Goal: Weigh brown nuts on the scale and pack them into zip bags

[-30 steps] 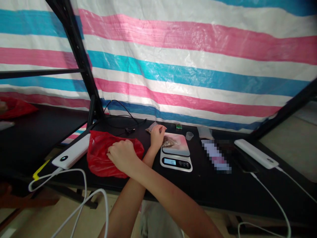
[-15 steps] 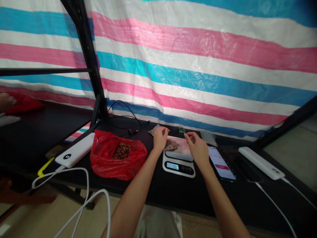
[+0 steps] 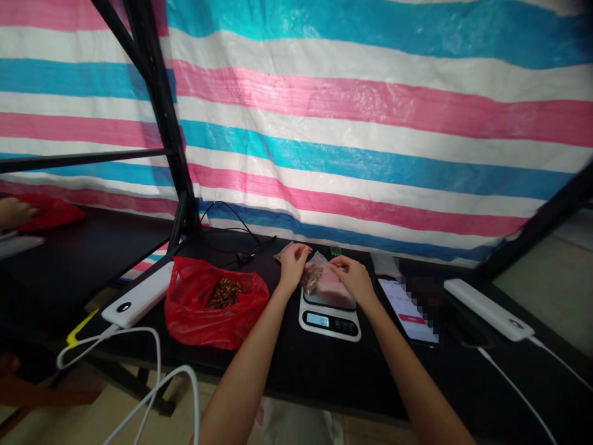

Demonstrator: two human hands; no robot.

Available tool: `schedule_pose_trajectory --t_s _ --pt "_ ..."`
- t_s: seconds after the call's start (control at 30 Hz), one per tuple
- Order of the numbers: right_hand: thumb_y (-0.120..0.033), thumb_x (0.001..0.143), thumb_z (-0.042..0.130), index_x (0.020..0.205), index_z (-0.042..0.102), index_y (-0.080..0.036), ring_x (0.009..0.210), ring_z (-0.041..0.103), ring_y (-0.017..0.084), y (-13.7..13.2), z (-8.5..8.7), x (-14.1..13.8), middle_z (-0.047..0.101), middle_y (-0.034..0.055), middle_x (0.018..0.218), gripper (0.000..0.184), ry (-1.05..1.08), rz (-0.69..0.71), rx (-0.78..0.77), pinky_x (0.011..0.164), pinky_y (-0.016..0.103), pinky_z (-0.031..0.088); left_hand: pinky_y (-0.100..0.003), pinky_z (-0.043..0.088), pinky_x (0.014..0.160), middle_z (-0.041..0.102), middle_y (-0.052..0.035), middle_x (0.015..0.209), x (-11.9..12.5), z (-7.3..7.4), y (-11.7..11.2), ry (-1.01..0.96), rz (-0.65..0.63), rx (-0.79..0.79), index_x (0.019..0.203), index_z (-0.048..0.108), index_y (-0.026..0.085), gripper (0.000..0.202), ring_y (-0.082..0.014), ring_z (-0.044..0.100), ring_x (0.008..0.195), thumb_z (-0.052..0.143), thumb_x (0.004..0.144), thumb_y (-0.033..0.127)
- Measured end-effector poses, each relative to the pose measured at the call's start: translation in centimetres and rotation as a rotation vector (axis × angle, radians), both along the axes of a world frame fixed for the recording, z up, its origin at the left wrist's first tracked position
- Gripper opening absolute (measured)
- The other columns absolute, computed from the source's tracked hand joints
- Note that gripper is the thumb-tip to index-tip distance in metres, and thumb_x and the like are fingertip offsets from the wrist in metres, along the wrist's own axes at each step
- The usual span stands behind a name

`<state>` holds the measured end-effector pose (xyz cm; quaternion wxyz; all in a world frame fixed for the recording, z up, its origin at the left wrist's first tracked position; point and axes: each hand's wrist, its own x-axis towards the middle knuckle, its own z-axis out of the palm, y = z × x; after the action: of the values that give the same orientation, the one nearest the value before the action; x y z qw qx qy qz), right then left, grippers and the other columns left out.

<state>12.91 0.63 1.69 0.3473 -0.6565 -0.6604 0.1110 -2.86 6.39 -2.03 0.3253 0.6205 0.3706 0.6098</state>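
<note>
A small clear plastic bag (image 3: 314,276) of brown pieces stands tilted over the plate of a white kitchen scale (image 3: 306,322), whose display looks like 100. My right hand (image 3: 354,278) pinches the bag's upper right edge. Close to the bag's upper left is my left hand (image 3: 293,267), fingers pinched together; I cannot make out whether they grip its edge. Behind the left hand lies another filled bag (image 3: 280,254), partly hidden. Left of the scale sits an open red plastic bag (image 3: 194,318) with brown pieces (image 3: 225,293) in it.
A lit phone (image 3: 410,312) lies right of the scale, with clear plastic (image 3: 385,264) behind it. White power banks (image 3: 139,295) with cables flank the black table. A small green item (image 3: 335,251) and a black cable (image 3: 245,256) lie behind. Another person's hand (image 3: 13,213) shows far left.
The filled bag on the scale has been lifted from lying flat to a tilted, more upright pose. My right hand has moved left, closer to my left hand. The view has tipped up slightly.
</note>
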Motion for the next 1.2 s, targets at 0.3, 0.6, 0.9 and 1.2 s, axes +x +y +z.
schedule_pose_trajectory --t_s 0.3,0.6,0.9,1.2 --pt "-0.040 0.074 0.056 0.076 0.065 -0.019 0.062 0.054 0.014 0.1 -0.2 -0.4 0.067 0.0027 0.077 0.023 0.254 0.114 0.345 0.052 0.024 0.038 -0.027 0.047 0.070 0.070 -0.0076 0.082 0.2 0.9 -0.2 -0.250 -0.384 -0.239 0.092 0.068 0.012 0.036 -0.0164 0.062 0.073 0.067 0.065 0.037" --pt "-0.047 0.066 0.062 0.082 0.071 -0.021 0.060 0.057 0.017 0.3 -1.8 -0.8 0.067 0.0023 0.069 0.032 0.326 -0.076 0.221 0.056 0.026 0.041 -0.026 0.048 0.058 0.069 -0.0049 0.064 0.8 1.7 -1.2 -0.296 -0.164 -0.202 0.068 0.068 0.012 0.024 -0.0152 0.062 0.059 0.070 0.060 0.034" --pt "-0.049 0.068 0.059 0.081 0.071 -0.016 0.059 0.060 0.019 1.2 -2.8 -0.2 0.070 0.0067 0.073 0.038 0.592 -0.030 0.247 0.060 0.029 0.045 -0.028 0.049 0.065 0.069 -0.0049 0.064 1.2 1.6 -1.5 -0.290 -0.195 -0.139 0.070 0.065 0.012 0.019 -0.0160 0.064 0.061 0.063 0.069 0.031" --pt "-0.051 0.068 0.058 0.079 0.071 -0.017 0.053 0.057 0.017 0.8 -2.7 -0.2 0.067 0.0039 0.061 0.038 0.503 -0.085 0.274 0.056 0.028 0.044 -0.024 0.045 0.062 0.065 -0.0024 0.066 1.6 0.9 -1.8 -0.148 -0.072 -0.069 0.076 0.061 0.013 0.021 -0.0137 0.060 0.061 0.054 0.077 0.033"
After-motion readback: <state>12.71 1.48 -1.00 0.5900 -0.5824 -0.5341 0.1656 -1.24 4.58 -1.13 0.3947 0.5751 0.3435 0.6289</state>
